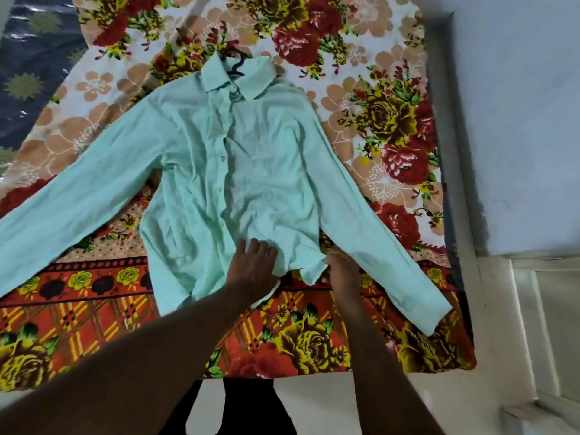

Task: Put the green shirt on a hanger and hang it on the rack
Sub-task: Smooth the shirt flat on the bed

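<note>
Two hands meet the hem of the green shirt (219, 152) on the bed (392, 120): left hand (252, 271) flat, fingers straight; right hand (340, 274) blurred, its fingers' state indeterminate. Of the hanger (235, 62), only the hook shows.

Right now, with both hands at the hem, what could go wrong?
1. The left hand presses and the right hand grips the hem of the shirt; pulling there could slide it off the hanger, whose hook alone shows at the collar.
2. The sleeves lie spread across the bedsheet and may drag when lifted.
</note>
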